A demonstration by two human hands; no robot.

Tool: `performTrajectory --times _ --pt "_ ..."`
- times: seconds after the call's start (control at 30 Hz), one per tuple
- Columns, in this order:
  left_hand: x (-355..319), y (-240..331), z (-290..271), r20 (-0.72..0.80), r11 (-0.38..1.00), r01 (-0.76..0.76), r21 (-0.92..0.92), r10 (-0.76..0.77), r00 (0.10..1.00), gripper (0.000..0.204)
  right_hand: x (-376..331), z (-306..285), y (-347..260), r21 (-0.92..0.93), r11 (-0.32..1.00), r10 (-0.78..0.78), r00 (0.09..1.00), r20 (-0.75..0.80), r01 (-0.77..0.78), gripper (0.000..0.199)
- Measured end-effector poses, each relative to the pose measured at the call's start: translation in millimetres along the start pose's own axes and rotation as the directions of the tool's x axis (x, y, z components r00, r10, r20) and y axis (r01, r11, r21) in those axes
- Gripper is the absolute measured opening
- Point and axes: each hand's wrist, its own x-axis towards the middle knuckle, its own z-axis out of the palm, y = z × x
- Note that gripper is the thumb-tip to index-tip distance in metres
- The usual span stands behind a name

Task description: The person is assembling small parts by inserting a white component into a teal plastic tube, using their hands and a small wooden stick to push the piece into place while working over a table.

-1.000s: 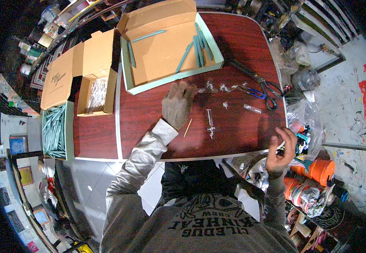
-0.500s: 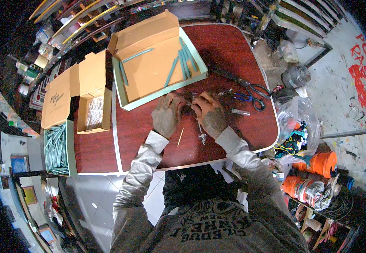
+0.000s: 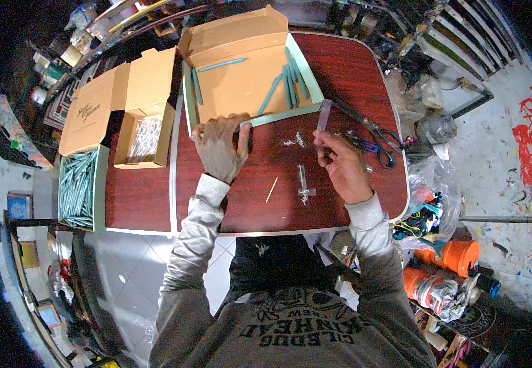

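Right hand pinches a clear, narrow strip near the front right corner of an open box; left hand, thumb spread wide, overlaps the box's front edge.

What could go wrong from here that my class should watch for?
The clear strip, pinched near its lower end by the right hand, might slip free. The loose white bits lie close to that hand, so a brush could scatter them. The left hand is at the front wall of the large open box; a knock might roll the teal sticks inside.
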Motion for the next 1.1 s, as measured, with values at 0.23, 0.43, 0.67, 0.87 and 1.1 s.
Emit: performTrajectory --times 0.23,0.43,0.67,0.87,1.1 --pt "-29.1 10.3 -3.6 -0.084 0.988 -0.043 -0.151 0.03 0.996 0.019 -42.8 10.6 -33.5 0.042 0.998 -0.039 0.999 -0.017 0.039 0.029" --pt "-13.3 -2.8 -40.4 -0.014 0.912 0.099 -0.398 -0.114 0.993 0.019 -143.3 -164.8 -34.8 -0.724 0.676 -0.605 0.664 -0.439 0.137 0.037" --pt "96.0 -34.6 -6.1 0.021 0.951 0.079 -0.3 -0.076 0.997 0.025 -326.5 -444.0 96.7 -0.685 0.344 -0.421 0.546 -0.724 -0.642 0.025" --pt "119.6 -99.0 77.5 0.349 0.978 -0.098 0.185 0.028 0.937 0.02 -288.7 -409.6 95.2 -0.761 0.175 -0.612 0.536 -0.581 -0.625 0.023" --pt "96.8 -65.5 15.6 0.445 -0.68 0.457 -0.573 0.209 0.871 0.029 -152.5 -114.9 -79.1 -0.994 0.098 -0.83 0.547 -0.112 -0.056 0.019"
